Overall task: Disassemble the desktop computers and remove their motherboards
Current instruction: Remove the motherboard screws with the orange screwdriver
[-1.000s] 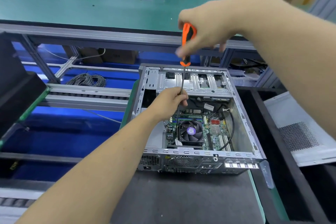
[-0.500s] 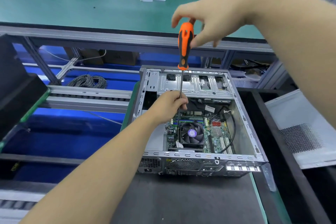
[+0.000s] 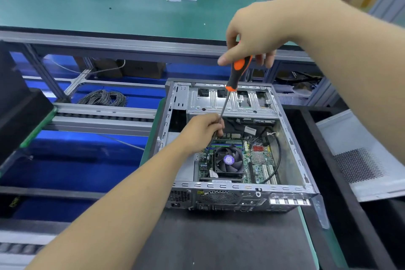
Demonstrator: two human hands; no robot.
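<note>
Right hand (image 3: 254, 35) pinches the top of the screwdriver (image 3: 237, 73) handle between thumb and fingers, while the left hand (image 3: 200, 131) is curled round the shaft low down, steering the tip, which is hidden behind that hand, toward the upper left corner of the motherboard (image 3: 241, 160). Since a moment ago the handle has tipped to the right and the right hand's grip has rolled round it, so I judge a mounting screw is being turned, and the board is not yet free. It lies flat in the bottom of the open case (image 3: 241, 188), which rests on the dark mat (image 3: 219, 243), fan (image 3: 229, 160) in the middle and a black cable (image 3: 278, 153) looping along its right side. Room is tight: the drive cage (image 3: 230, 103) crosses just behind the left hand, and the case walls rise on both sides, so the shaft can only come in from above. A removed side panel (image 3: 359, 155) lies to the right, apart from the case.
</note>
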